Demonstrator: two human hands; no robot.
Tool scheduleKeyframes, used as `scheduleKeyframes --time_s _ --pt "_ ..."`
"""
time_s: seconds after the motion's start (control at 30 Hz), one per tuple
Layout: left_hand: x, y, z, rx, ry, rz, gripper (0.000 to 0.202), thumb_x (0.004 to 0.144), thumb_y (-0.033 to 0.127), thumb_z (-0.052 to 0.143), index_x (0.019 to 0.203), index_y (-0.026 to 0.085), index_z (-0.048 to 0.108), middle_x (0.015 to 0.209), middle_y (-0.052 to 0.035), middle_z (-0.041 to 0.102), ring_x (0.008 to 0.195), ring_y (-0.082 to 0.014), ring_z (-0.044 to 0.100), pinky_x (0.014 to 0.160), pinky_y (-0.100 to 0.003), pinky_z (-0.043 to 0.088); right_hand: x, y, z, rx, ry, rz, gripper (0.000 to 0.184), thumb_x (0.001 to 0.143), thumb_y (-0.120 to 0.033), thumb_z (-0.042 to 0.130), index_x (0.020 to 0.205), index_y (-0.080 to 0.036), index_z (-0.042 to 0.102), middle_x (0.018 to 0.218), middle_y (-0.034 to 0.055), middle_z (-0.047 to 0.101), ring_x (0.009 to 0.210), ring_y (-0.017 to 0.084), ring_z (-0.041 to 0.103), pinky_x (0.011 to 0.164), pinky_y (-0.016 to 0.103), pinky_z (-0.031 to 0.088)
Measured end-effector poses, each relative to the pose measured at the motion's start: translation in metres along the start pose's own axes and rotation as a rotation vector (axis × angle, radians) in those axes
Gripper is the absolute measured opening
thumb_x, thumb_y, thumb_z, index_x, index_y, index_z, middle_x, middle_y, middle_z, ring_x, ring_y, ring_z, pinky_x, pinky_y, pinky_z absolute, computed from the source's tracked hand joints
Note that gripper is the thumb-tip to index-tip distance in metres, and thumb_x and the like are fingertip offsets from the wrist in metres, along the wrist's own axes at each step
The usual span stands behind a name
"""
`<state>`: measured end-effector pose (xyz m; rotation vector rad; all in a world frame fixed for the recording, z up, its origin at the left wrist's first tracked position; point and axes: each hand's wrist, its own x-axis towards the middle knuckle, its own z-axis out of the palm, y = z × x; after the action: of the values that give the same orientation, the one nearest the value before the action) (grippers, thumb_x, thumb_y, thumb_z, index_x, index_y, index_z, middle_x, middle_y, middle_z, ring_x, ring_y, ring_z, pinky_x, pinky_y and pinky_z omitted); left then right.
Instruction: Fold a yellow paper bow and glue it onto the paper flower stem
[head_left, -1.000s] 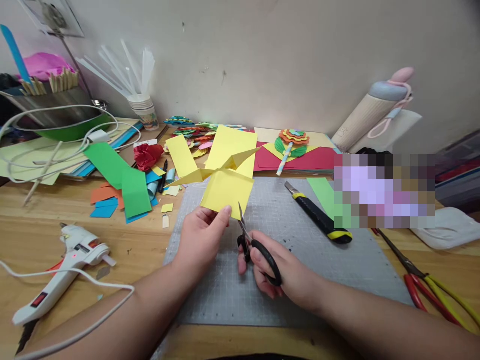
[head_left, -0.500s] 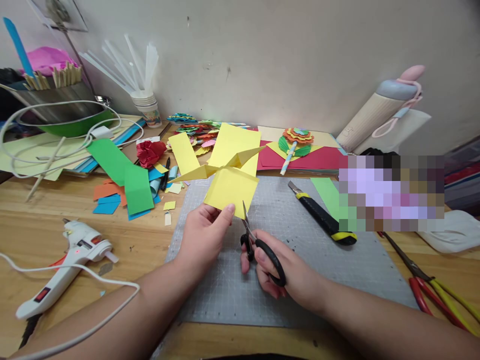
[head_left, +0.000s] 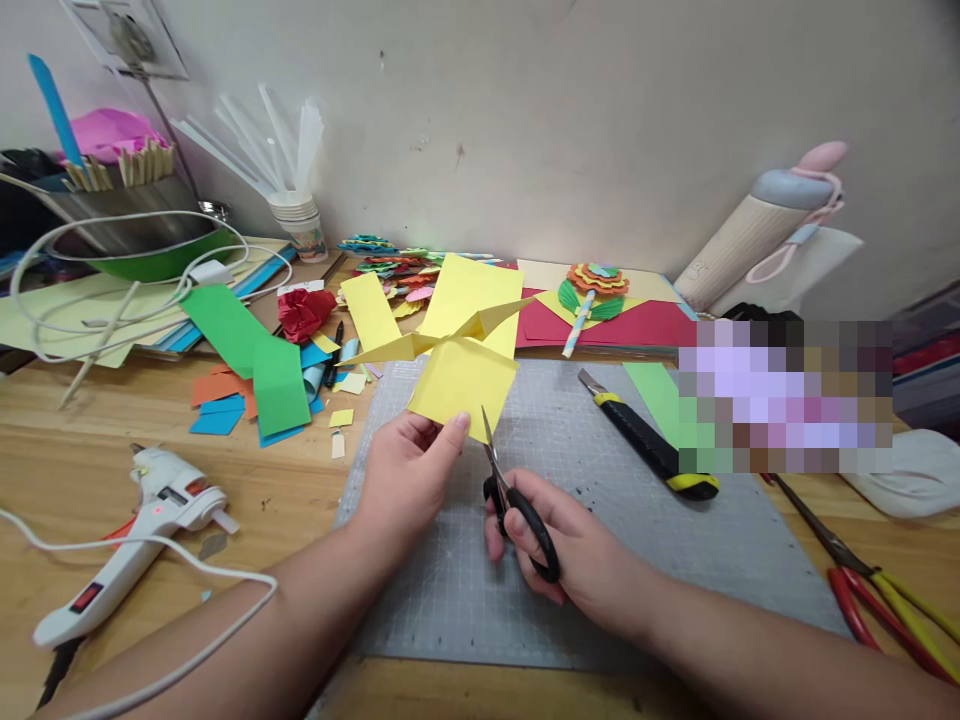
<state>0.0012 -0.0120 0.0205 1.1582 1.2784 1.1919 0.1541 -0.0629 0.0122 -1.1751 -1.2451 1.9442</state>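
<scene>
My left hand (head_left: 409, 470) pinches the lower corner of a folded yellow paper (head_left: 461, 380), held up above the grey cutting mat (head_left: 600, 520). Thumb and fingers press together on the paper's edge. My right hand (head_left: 559, 545) is closed through the black handles of a pair of scissors (head_left: 510, 490). The blades point up and touch the paper's bottom edge just right of my left thumb. More yellow sheets (head_left: 465, 295) lie behind the folded piece.
A black and yellow utility knife (head_left: 649, 450) lies on the mat's right. A white glue gun (head_left: 127, 545) with its cord sits at the left. Green, orange and blue paper scraps (head_left: 255, 375), paper flowers (head_left: 596, 280), a cup of straws (head_left: 300, 220) and red-yellow pliers (head_left: 877, 590) surround the mat.
Both hands and the yellow paper stay almost in place. The scissors' blades have edged slightly further into the paper's lower edge.
</scene>
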Motion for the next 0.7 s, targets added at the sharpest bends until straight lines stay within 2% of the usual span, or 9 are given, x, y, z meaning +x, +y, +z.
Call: scheduleKeyframes --time_s 0.23,0.53,0.7 --pt "0.0016 0.0024 -0.0008 0.017 0.006 0.034 0.03 0.073 0.032 0.065 0.05 0.016 0.055 0.045 0.0053 0.048 0.045 -0.0068 0.041 0.046 -0.02 0.033 0.0015 0.0018 -0.0015 0.012 0.017 0.026 0.044 0.08 -0.062 0.056 0.087 -0.019 0.045 0.068 -0.0042 0.054 0.041 0.002 0.029 0.037 0.02 0.019" --pt "0.003 0.0025 -0.0007 0.011 0.038 0.016 0.028 0.071 0.033 0.066 0.051 0.017 0.057 0.046 0.0039 0.05 0.048 -0.01 0.048 0.05 -0.022 0.039 0.0022 0.001 -0.0017 0.055 0.036 0.047 0.051 0.073 -0.067 0.061 0.079 -0.02 0.042 0.057 -0.0061 0.051 0.042 0.004 0.029 0.039 0.019 0.018" --pt "-0.0017 0.0002 -0.0001 0.016 -0.018 0.01 0.026 0.072 0.033 0.068 0.053 0.017 0.059 0.046 0.0033 0.053 0.051 -0.0118 0.052 0.053 -0.023 0.042 0.0011 -0.0014 -0.0019 0.03 -0.002 -0.005 0.054 0.075 -0.071 0.055 0.087 -0.02 0.042 0.072 -0.0029 0.054 0.041 0.002 0.029 0.038 0.02 0.018"
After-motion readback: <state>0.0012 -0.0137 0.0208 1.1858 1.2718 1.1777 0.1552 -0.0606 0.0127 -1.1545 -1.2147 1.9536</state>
